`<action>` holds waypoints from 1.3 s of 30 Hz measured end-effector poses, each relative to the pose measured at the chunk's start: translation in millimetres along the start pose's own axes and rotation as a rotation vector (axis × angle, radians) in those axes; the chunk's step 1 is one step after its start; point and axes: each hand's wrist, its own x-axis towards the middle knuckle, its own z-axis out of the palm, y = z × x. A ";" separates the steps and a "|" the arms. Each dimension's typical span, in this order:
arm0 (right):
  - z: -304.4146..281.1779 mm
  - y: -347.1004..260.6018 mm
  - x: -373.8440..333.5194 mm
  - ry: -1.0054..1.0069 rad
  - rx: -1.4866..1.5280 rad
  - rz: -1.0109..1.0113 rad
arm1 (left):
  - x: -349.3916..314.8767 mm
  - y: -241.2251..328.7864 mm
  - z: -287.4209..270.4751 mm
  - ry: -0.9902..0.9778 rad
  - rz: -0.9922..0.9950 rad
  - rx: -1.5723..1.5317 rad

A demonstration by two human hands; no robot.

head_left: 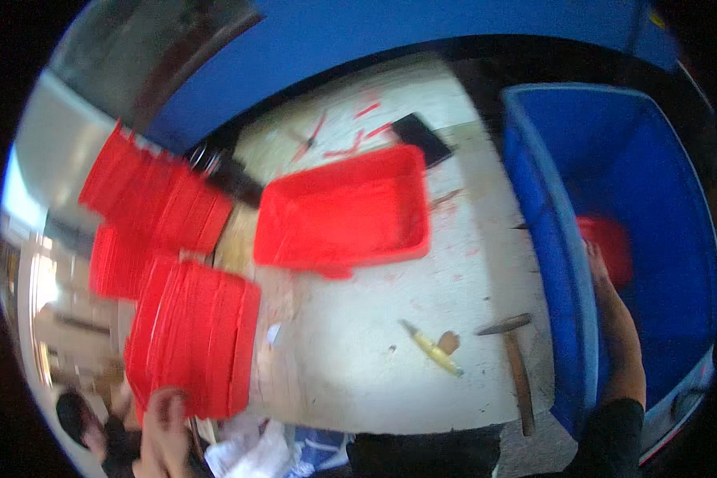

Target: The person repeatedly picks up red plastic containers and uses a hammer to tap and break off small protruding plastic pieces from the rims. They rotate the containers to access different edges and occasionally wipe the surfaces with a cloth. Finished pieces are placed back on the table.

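My right hand (599,267) reaches down inside a tall blue bin (542,175), its fingers at the edge of a red plastic piece (613,243). That piece is blurred, and its full shape does not show. At the lower left, my left hand (166,426) is beside the near stack of red trays (195,334); motion smears its fingers. A single red tray (338,215) lies face up on the pale worktable (350,350), with neither hand on it.
More stacked red trays (147,191) stand farther left. A hammer (519,370), a yellow-handled knife (434,350), a dark flat block (422,139) and red strips (342,151) lie on the table. Another person (84,422) is at the lower left. A blue panel (334,36) rises behind.
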 end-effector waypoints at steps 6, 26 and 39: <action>-210.4 58.4 -51.8 0.080 0.469 0.050 | -11.2 84.6 159.2 -0.520 0.337 -0.275; -348.5 -378.7 -274.1 -0.397 2.249 0.080 | -26.2 -71.6 177.3 -0.274 -0.237 -1.026; -516.7 -412.7 48.5 0.427 0.877 -0.802 | -28.8 -77.7 180.7 -0.045 -0.008 -0.437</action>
